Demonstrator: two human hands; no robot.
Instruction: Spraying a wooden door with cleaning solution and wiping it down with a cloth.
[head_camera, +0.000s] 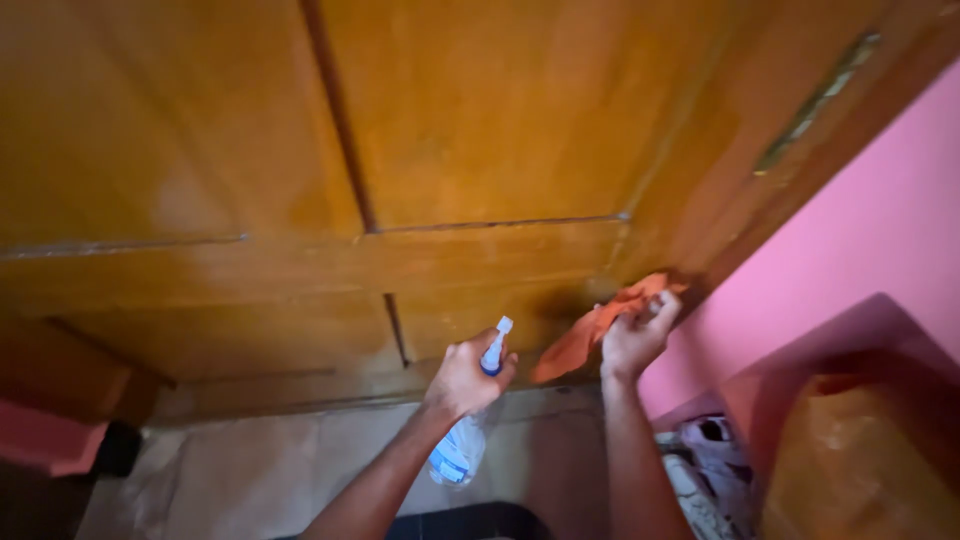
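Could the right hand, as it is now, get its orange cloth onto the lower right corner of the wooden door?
Probably yes. The right hand already grips the orange cloth against the wooden door near its lower right edge, with nothing between them. The left hand, holding the spray bottle, sits off to the side.

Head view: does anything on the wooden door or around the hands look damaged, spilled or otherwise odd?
Nothing stands out as damaged or spilled. The left hand grips a clear spray bottle with its nozzle up, and the right hand presses an orange cloth against the wooden door near its lower edge. The door's finish looks patchy and worn.
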